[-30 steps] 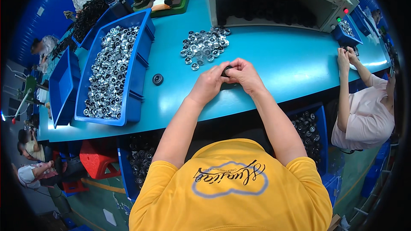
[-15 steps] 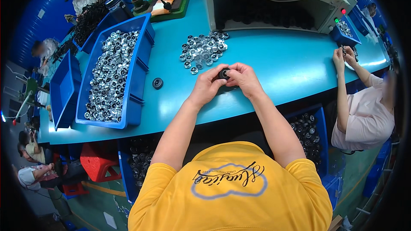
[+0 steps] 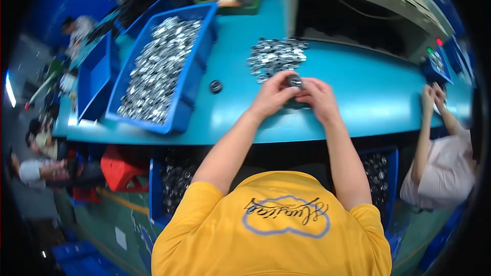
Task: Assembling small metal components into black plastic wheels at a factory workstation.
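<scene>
Both hands met over the middle of the teal desk (image 3: 358, 102), near its front edge. The left hand (image 3: 271, 97) and the right hand (image 3: 319, 99) were closed together on 1 small round metal part (image 3: 294, 80), pinched between the fingertips of both. Just behind it, toward the back edge, lay a loose heap of silver parts (image 3: 276, 56). A single dark ring (image 3: 216, 86) sat alone left of the hands. At the left end of the desk stood a large blue bin (image 3: 197, 76) full of silver parts. At the right end, another person's hands (image 3: 432, 94) worked.
</scene>
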`<state>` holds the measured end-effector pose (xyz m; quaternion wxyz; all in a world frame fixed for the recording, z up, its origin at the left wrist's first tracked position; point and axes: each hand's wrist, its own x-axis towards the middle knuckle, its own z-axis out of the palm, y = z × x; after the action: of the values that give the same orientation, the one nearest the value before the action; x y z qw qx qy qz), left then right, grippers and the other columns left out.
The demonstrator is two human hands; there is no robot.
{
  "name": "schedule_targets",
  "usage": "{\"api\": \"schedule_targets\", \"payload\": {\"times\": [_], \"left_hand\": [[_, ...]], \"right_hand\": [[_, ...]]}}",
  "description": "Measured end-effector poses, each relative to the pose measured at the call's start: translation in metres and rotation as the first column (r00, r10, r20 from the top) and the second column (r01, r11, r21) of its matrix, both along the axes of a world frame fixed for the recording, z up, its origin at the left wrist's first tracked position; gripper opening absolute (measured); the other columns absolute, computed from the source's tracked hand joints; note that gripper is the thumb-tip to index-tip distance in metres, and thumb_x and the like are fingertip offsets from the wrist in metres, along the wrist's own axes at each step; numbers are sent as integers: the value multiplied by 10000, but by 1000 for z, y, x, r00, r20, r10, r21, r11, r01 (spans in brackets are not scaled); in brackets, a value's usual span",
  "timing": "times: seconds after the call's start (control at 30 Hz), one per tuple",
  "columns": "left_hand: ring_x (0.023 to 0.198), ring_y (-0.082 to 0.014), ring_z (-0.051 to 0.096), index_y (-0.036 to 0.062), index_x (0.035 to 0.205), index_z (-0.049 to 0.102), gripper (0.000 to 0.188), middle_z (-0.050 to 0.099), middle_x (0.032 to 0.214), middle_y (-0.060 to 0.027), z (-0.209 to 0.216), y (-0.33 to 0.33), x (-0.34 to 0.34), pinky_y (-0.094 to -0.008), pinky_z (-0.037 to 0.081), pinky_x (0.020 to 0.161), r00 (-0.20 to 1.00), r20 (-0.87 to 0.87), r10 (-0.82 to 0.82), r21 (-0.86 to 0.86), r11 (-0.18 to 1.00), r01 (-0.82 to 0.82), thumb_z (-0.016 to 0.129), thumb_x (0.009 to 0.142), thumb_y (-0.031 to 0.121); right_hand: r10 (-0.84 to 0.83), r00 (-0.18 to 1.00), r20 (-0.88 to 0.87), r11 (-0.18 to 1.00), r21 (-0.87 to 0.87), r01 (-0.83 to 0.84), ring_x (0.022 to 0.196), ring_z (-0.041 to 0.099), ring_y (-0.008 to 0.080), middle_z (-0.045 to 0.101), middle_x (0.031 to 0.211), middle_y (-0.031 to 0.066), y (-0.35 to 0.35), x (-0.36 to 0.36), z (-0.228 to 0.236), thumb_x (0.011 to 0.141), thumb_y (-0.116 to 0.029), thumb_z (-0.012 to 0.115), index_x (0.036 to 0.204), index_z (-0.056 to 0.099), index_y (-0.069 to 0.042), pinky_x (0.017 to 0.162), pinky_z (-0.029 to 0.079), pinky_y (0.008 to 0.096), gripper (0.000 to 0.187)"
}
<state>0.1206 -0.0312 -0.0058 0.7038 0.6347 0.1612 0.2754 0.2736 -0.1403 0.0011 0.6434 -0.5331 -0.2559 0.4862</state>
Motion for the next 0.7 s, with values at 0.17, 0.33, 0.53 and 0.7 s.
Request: {"api": "schedule_targets", "payload": {"times": [0.17,0.33,0.53,0.7], "left_hand": [[950,-237,657,49,1147,586,423,646,1048,-110,57,22,-32,-353,544,824,904,-76,421,613,735,-290,800,782,45],[1056,-414,569,50,1175,602,462,574,1071,-194,41,83,-92,-467,482,913,627,-163,762,957,276,-87,801,757,51],[1089,-423,545,-20,1234,627,412,581,1132,-244,-2,92,-126,-500,451,968,496,-377,782,914,402,61,640,943,271],[1074,-403,541,-9,1355,566,454,576,1134,-224,-3,79,-113,-497,453,949,478,-317,819,938,346,30,604,972,232]], "right_hand": [[-124,970,209,992,19,123,772,668,126,709,997,80,-4,7,-26,982,-179,656,1138,691,17,708,585,269,254],[-86,967,239,996,15,85,754,653,110,704,961,62,1,1,-26,966,-149,670,1122,706,-6,671,568,257,214],[-67,973,221,998,7,67,740,637,96,690,902,33,1,-4,-18,941,-136,689,1088,715,-17,649,552,250,192],[-40,978,206,999,4,40,743,643,105,691,904,35,-1,3,-12,930,-144,697,1080,715,-14,645,550,258,200]]}}
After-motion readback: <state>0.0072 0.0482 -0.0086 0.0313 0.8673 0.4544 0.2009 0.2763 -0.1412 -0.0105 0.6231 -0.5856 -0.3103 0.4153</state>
